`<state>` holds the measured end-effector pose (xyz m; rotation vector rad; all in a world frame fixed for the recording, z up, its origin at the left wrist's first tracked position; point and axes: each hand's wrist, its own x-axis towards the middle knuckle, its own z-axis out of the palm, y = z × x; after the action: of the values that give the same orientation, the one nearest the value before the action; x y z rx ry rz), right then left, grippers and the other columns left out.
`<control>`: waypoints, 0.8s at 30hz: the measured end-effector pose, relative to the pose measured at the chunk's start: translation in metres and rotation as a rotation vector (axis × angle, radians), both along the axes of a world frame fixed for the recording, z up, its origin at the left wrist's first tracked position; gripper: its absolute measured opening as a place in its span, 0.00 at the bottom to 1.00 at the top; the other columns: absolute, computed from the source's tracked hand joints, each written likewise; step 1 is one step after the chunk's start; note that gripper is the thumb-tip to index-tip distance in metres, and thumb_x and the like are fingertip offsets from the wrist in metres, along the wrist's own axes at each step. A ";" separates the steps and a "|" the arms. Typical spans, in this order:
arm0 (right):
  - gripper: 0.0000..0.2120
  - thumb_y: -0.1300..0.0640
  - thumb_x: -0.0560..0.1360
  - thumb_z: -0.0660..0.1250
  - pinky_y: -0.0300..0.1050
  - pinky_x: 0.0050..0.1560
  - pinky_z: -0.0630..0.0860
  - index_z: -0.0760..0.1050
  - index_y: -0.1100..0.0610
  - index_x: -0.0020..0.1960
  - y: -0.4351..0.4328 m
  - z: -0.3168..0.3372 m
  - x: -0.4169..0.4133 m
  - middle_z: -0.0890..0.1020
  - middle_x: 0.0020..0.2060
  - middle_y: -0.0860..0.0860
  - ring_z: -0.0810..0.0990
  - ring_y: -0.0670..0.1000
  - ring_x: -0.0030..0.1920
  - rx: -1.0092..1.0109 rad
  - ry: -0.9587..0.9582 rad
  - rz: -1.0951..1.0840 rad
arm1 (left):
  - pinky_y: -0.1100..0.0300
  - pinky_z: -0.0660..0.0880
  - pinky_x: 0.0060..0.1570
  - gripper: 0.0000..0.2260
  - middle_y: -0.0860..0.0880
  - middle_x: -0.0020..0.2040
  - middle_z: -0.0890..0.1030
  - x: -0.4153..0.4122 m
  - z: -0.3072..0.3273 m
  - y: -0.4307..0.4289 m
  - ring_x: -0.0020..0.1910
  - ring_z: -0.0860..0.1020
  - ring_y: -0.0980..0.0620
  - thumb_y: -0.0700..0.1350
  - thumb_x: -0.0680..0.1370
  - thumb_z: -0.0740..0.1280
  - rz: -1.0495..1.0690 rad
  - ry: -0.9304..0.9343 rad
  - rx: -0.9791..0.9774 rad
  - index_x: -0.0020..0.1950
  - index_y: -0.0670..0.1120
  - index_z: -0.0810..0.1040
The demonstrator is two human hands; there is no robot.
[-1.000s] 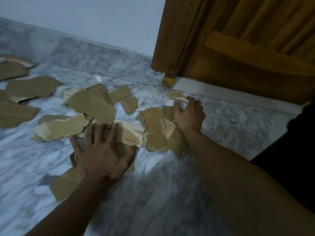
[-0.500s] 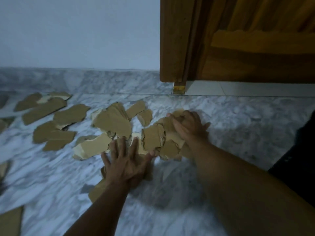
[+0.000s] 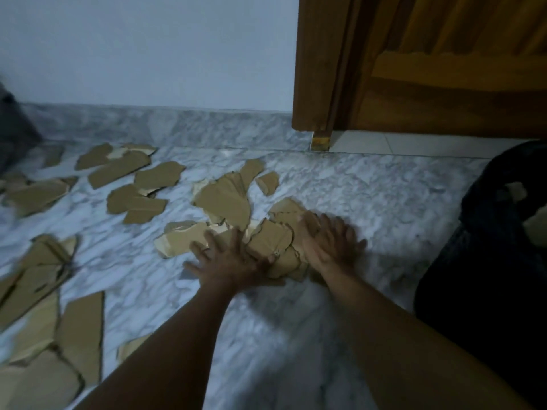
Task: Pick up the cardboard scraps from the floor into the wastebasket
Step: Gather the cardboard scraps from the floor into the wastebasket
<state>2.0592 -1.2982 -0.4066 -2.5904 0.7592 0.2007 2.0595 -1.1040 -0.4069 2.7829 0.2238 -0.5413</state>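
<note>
Torn brown cardboard scraps lie on the marble floor. A small pile of scraps (image 3: 270,239) sits between my two hands. My left hand (image 3: 228,261) lies flat on the pile's left side with its fingers spread. From the right, my right hand (image 3: 328,244) presses against the pile with fairly straight fingers; it is blurred. A black wastebasket (image 3: 488,232) stands at the right edge, and a few scraps show inside it.
More scraps are scattered at the back left (image 3: 142,184) and near left (image 3: 59,335). A wooden door (image 3: 429,69) stands behind on the right and a white wall with a marble skirting on the left. Bare marble floor (image 3: 370,196) lies between the pile and the wastebasket.
My right hand let go of the far scrap's edge and slid left, pushing scraps toward my left hand. The pile has bunched together. The view has pulled back, showing more floor and the wastebasket.
</note>
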 end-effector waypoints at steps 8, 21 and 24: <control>0.27 0.46 0.80 0.60 0.50 0.63 0.70 0.63 0.48 0.78 0.080 0.008 -0.027 0.71 0.70 0.56 0.74 0.61 0.67 0.356 -0.092 -0.007 | 0.47 0.69 0.67 0.40 0.41 0.73 0.69 -0.018 0.012 0.026 0.70 0.70 0.36 0.56 0.71 0.73 0.067 -0.085 -0.423 0.79 0.52 0.60; 0.19 0.52 0.81 0.64 0.46 0.67 0.70 0.72 0.44 0.72 0.079 0.127 -0.090 0.73 0.71 0.46 0.72 0.51 0.70 0.489 -0.557 -0.037 | 0.56 0.79 0.38 0.26 0.43 0.53 0.83 -0.065 0.148 0.029 0.44 0.81 0.47 0.34 0.75 0.73 0.114 0.056 -1.226 0.69 0.52 0.73; 0.19 0.52 0.81 0.63 0.45 0.66 0.69 0.73 0.45 0.71 0.065 0.189 -0.096 0.75 0.70 0.48 0.73 0.52 0.69 0.367 -0.716 -0.075 | 0.54 0.82 0.44 0.24 0.45 0.49 0.87 -0.062 0.206 0.010 0.43 0.85 0.48 0.34 0.74 0.74 0.024 0.008 -1.263 0.67 0.52 0.75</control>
<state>1.9636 -1.2337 -0.2172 -2.0547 0.4859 -0.5353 1.9974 -1.0941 -0.2007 1.5459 -0.0819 -0.4465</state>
